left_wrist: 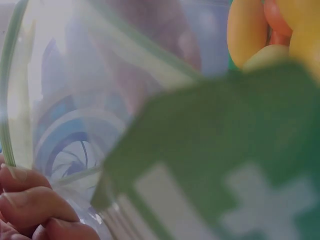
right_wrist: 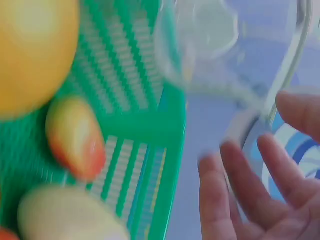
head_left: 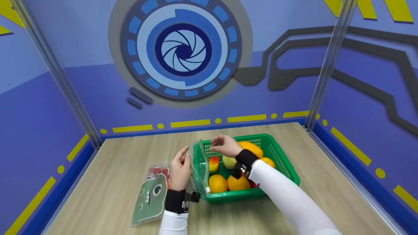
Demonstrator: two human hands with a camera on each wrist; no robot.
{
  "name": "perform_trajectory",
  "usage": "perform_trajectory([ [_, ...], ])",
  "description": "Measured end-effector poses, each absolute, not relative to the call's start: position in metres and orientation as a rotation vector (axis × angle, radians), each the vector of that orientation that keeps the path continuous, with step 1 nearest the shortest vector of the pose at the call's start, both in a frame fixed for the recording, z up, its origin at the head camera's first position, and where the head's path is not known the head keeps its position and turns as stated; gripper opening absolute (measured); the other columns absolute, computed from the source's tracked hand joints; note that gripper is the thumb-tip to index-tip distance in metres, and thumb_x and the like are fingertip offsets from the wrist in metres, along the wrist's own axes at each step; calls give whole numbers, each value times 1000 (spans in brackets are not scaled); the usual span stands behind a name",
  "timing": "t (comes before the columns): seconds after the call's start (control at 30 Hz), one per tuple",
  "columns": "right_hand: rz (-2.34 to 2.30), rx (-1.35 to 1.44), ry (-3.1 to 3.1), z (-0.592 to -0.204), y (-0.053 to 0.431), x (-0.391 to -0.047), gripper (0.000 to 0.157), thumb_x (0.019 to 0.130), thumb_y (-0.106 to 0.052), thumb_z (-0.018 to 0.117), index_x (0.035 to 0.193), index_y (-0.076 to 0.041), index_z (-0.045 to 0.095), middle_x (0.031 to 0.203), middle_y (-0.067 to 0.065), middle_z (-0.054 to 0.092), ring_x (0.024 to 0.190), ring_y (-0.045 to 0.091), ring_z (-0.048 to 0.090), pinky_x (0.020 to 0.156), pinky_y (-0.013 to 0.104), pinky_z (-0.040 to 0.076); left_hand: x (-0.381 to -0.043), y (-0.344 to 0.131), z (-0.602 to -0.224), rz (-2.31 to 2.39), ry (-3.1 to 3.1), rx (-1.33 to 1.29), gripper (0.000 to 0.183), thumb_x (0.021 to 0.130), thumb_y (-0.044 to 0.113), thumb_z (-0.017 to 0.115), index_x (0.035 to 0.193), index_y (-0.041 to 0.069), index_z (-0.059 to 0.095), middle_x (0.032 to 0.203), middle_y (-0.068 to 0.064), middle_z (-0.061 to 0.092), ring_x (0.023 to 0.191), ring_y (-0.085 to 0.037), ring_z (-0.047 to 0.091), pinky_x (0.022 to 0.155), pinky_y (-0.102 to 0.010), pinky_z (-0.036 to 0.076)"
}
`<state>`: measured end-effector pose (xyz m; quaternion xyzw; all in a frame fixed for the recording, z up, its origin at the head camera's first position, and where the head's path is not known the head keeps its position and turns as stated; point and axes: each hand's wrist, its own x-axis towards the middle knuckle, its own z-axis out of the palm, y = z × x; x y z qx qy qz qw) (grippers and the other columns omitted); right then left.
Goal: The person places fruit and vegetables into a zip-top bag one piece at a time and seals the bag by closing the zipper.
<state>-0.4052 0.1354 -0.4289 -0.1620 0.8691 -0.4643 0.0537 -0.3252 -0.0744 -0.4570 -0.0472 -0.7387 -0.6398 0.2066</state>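
My left hand (head_left: 180, 169) pinches the edge of a clear zip bag (head_left: 200, 163), its fingers (left_wrist: 37, 200) curled at the rim in the left wrist view. The bag stands upright with its mouth gaping, overlapping the left end of a green basket (head_left: 284, 160). Over the basket's back left part is my right hand (head_left: 226, 146), fingers loosely bent and spread, nothing in them. The right wrist view has its fingertips (right_wrist: 230, 150) beside the bag's rim. Below lie a red-yellow fruit (head_left: 214, 164) and a pale pear-like fruit (head_left: 229, 162).
Two oranges (head_left: 217, 184) lie at the basket's front, with a large yellow mango (head_left: 250, 149) at the back. Left of my left hand, another zip bag (head_left: 150, 199) with a green cartoon face lies flat on the wooden table (head_left: 114, 169). Printed panels enclose the table.
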Motion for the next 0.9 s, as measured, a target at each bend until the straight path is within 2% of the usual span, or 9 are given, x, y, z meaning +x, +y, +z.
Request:
perform_trajectory([
  [0.2, -1419, -177, 2778, -434, 165, -420, 48, 97, -20, 71, 139, -4, 57, 147, 25, 53, 136, 42, 50, 110, 54, 44, -326, -75, -456, -1773, -2040, -148, 35, 103, 6, 59, 137, 0, 63, 66, 2, 36, 51, -8, 35, 50, -19, 29],
  [0.37, -1320, -19, 2896, -438, 185, -431, 53, 93, -18, 74, 140, -2, 56, 145, 24, 54, 140, 47, 36, 116, 58, 32, -327, -75, -455, -1777, -2025, -157, 34, 102, 5, 59, 136, 0, 64, 66, 1, 36, 52, -8, 35, 51, -19, 29],
  [0.5, -1195, 90, 2911, -442, 196, -433, 60, 91, -19, 77, 142, -1, 52, 146, 27, 48, 138, 52, 33, 112, 60, 33, -326, -75, -455, -1778, -2030, -151, 35, 103, 6, 59, 136, 1, 64, 66, 1, 36, 52, -9, 36, 51, -19, 30],
  [0.63, -1070, 127, 2903, -445, 202, -434, 66, 89, -22, 79, 141, 2, 47, 144, 31, 45, 135, 53, 35, 110, 59, 34, -326, -75, -456, -1780, -2033, -149, 35, 103, 6, 59, 137, 0, 63, 66, 1, 36, 52, -9, 35, 51, -19, 29],
  [0.73, -997, 107, 2897, -446, 204, -436, 69, 87, -25, 80, 139, 5, 46, 140, 31, 50, 134, 52, 40, 114, 60, 31, -327, -75, -457, -1777, -2040, -139, 36, 103, 6, 58, 138, -2, 61, 67, 1, 35, 52, -10, 35, 51, -19, 29],
  [0.9, -997, 76, 2846, -448, 206, -436, 72, 86, -22, 80, 141, 8, 45, 139, 30, 55, 129, 45, 53, 112, 55, 40, -326, -75, -458, -1789, -2043, -138, 37, 103, 7, 59, 139, -1, 61, 67, 2, 35, 52, -9, 35, 51, -19, 30],
])
